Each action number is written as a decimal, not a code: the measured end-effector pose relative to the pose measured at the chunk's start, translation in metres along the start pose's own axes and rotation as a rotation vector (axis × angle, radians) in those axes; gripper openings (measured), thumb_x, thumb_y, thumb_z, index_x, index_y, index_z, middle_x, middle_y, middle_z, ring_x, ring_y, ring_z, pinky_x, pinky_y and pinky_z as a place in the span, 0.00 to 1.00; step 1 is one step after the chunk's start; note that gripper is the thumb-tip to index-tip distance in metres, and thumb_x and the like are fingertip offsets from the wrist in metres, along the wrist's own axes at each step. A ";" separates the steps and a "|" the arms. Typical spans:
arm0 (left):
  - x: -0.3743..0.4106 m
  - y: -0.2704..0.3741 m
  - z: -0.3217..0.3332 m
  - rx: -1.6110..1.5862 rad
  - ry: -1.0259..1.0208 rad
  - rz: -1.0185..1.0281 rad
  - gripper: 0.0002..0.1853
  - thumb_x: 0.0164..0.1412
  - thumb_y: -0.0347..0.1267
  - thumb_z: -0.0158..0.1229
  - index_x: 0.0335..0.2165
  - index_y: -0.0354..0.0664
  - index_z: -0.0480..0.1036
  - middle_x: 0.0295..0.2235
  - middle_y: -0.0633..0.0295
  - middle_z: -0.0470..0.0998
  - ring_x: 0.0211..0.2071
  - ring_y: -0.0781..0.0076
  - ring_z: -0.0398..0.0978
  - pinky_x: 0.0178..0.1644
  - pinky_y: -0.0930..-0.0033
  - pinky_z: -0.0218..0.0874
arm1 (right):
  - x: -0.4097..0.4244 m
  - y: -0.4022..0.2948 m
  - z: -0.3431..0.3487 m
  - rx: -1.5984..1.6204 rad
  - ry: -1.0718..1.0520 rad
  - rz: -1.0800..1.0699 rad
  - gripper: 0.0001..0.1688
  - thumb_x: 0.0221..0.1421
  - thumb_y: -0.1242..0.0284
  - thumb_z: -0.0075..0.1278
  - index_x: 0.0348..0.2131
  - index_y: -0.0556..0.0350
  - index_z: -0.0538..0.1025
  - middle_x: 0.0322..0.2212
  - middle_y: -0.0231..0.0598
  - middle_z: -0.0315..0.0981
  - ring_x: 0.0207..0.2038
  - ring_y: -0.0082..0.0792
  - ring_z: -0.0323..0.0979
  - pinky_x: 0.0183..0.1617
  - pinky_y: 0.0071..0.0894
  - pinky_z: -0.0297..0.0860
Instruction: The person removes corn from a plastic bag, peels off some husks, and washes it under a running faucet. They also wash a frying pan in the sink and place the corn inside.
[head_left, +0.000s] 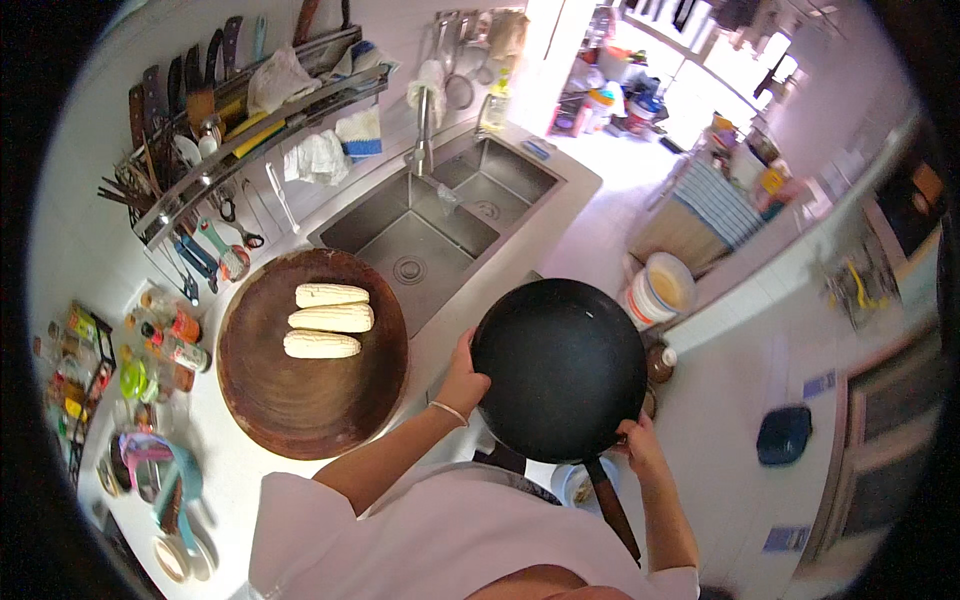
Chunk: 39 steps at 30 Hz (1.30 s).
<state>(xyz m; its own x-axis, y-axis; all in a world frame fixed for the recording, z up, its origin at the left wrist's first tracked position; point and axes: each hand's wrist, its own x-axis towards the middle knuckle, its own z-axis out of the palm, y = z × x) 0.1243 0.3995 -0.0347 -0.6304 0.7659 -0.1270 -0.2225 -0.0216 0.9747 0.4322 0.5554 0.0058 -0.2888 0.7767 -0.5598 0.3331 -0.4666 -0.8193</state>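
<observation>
A black frying pan (559, 367) is held up in front of my body, its dark interior facing me and its handle (611, 502) slanting down toward my right arm. With the thumb over the rim, my left hand (463, 382) grips the pan's left side. My right hand (639, 442) grips the lower right rim, close to where the handle joins; some of its fingers are hidden behind the pan. To the left, three pale corn cobs (330, 318) lie side by side on a round wooden chopping board (300, 412).
Beyond the board is a double-bowl steel sink (420, 247) with a faucet (421, 142). A wall rack (262, 112) holds knives and utensils. Sauce bottles (176, 349) stand at the counter's left. A white bucket (658, 291) sits on the floor past the pan.
</observation>
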 end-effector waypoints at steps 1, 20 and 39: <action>0.021 -0.005 0.007 -0.017 0.034 0.014 0.47 0.38 0.14 0.48 0.62 0.39 0.50 0.57 0.42 0.58 0.60 0.44 0.55 0.66 0.59 0.44 | 0.029 -0.023 0.001 -0.018 -0.053 -0.016 0.29 0.47 0.77 0.44 0.52 0.52 0.65 0.34 0.39 0.71 0.32 0.39 0.74 0.31 0.38 0.74; 0.281 -0.061 0.065 0.165 0.606 0.081 0.49 0.41 0.15 0.46 0.64 0.36 0.41 0.60 0.40 0.51 0.63 0.42 0.48 0.69 0.56 0.39 | 0.467 -0.201 0.087 -0.325 -0.518 -0.063 0.29 0.47 0.80 0.43 0.51 0.48 0.68 0.35 0.30 0.68 0.35 0.29 0.70 0.35 0.32 0.75; 0.347 -0.102 -0.095 0.486 0.627 -0.422 0.19 0.62 0.43 0.57 0.41 0.37 0.75 0.29 0.55 0.80 0.33 0.65 0.78 0.41 0.67 0.69 | 0.539 -0.249 0.146 -0.480 -0.689 0.080 0.33 0.49 0.72 0.47 0.57 0.47 0.65 0.43 0.31 0.68 0.42 0.27 0.68 0.42 0.28 0.69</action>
<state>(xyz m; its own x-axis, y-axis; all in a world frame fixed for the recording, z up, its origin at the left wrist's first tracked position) -0.1426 0.6068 -0.1957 -0.8894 0.1537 -0.4306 -0.2782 0.5655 0.7764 0.0629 1.0285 -0.1103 -0.6792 0.2446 -0.6920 0.6761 -0.1581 -0.7196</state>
